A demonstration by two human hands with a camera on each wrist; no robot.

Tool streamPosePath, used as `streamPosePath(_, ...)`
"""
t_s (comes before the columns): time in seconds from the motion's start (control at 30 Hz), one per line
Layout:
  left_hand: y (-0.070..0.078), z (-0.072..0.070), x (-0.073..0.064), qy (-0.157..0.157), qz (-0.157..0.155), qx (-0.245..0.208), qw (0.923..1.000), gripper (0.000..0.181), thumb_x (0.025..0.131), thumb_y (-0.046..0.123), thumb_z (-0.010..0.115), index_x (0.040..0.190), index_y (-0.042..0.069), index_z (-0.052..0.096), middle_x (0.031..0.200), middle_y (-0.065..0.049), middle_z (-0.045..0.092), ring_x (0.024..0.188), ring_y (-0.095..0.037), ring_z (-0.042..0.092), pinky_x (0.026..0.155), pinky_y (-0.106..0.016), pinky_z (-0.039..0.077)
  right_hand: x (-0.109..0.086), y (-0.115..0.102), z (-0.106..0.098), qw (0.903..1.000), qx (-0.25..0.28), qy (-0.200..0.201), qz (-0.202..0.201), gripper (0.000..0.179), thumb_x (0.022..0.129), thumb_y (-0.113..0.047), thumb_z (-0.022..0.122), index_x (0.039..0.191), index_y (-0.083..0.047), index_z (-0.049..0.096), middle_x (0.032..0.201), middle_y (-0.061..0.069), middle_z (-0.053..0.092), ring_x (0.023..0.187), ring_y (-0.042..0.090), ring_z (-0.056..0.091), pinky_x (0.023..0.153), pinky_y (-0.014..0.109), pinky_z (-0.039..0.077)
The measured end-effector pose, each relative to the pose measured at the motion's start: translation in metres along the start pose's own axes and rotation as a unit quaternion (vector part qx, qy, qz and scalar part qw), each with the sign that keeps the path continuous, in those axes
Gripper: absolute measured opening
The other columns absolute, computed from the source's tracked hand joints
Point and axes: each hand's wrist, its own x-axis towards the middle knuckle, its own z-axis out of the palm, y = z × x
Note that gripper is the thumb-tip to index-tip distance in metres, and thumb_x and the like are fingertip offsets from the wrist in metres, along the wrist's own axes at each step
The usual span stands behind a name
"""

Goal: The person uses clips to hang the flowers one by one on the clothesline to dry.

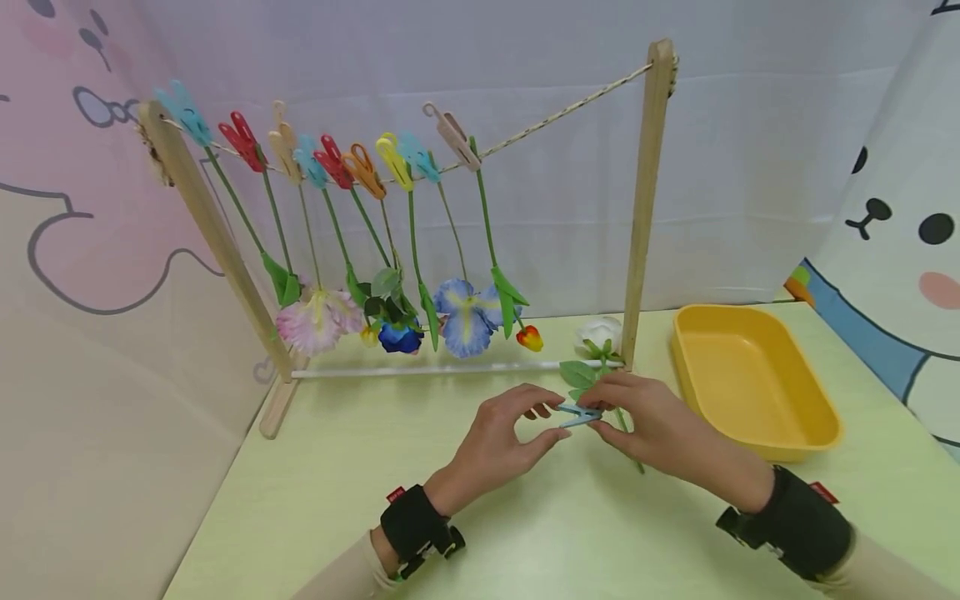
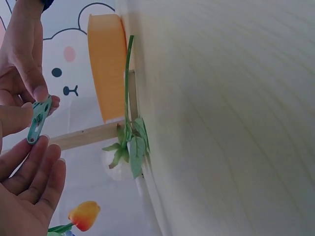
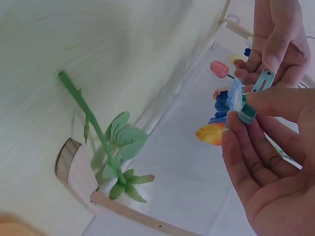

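A light blue clothespin (image 1: 577,415) is held between both hands above the table. My left hand (image 1: 498,437) pinches one end, with its thumb on one arm and fingertips on the other. At the opposite end, my right hand (image 1: 660,423) grips the clothespin between thumb and fingers. In the right wrist view the clothespin (image 3: 256,98) looks teal, partly covered by the right thumb. Beneath and behind the right hand lies a white rose (image 1: 600,335), its green stem toward me; the hand hides part of the stem.
Behind the hands stands a wooden frame (image 1: 647,200) with a rope (image 1: 566,108). Several colored clothespins on the rope hold flowers hanging head down, including a red-orange tulip (image 1: 529,337). A yellow tray (image 1: 750,383) sits at the right on the pale table (image 1: 480,533).
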Motion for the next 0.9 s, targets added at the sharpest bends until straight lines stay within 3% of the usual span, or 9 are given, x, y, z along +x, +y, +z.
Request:
streamPosePath(0.27,-0.004,-0.005,-0.003,0.026,0.002,-0.002,0.9997,0.028,0.085,0.020,0.075,0.112,0.015,0.068,0.104,0.007,0.068,0.089,0.000,0.060,0.075,-0.021,0.055,-0.001,0.012,0.001,0.9998,0.001,-0.010,0.015,0.024,0.078,-0.017,0.081,0.101,-0.015,0.072,0.094,-0.009,0.066,0.082,0.006,0.063,0.070,0.029,0.059)
streamPosePath(0.47,-0.013,-0.011,-0.012,0.035,-0.018,-0.008,0.9992,0.027,0.085,0.016,0.076,0.111,0.013,0.068,0.103,0.004,0.068,0.088,-0.008,0.063,0.074,-0.027,0.058,-0.016,0.042,0.009,0.9971,-0.061,-0.033,0.032,0.023,0.077,0.000,0.077,0.099,-0.009,0.074,0.093,0.002,0.071,0.085,0.020,0.066,0.071,0.038,0.059)
streamPosePath(0.6,-0.019,-0.011,-0.017,0.032,-0.017,-0.017,0.9992,0.026,0.085,0.015,0.076,0.110,0.011,0.068,0.102,0.001,0.069,0.087,-0.016,0.065,0.072,-0.036,0.059,-0.027,0.061,0.022,0.9912,-0.121,-0.052,-0.013,0.028,0.073,0.009,0.075,0.096,-0.008,0.075,0.096,0.005,0.072,0.091,0.024,0.064,0.075,0.041,0.059)
streamPosePath(0.77,-0.021,-0.011,-0.020,0.022,-0.023,-0.023,0.9992,0.024,0.086,0.017,0.076,0.108,0.013,0.068,0.099,-0.002,0.069,0.087,-0.017,0.065,0.072,-0.038,0.059,-0.029,0.072,0.035,0.9816,-0.158,-0.052,-0.093,0.024,0.074,0.004,0.079,0.093,-0.009,0.076,0.097,0.005,0.072,0.093,0.025,0.063,0.080,0.043,0.057)
streamPosePath(0.9,-0.021,-0.011,-0.020,0.009,-0.024,-0.025,0.9994,0.023,0.087,0.018,0.075,0.109,0.013,0.067,0.099,-0.005,0.069,0.088,-0.015,0.064,0.074,-0.038,0.059,-0.024,0.072,0.039,0.9770,-0.171,-0.057,-0.115,0.024,0.071,0.003,0.081,0.091,-0.009,0.078,0.092,0.002,0.072,0.089,0.022,0.061,0.077,0.038,0.058)
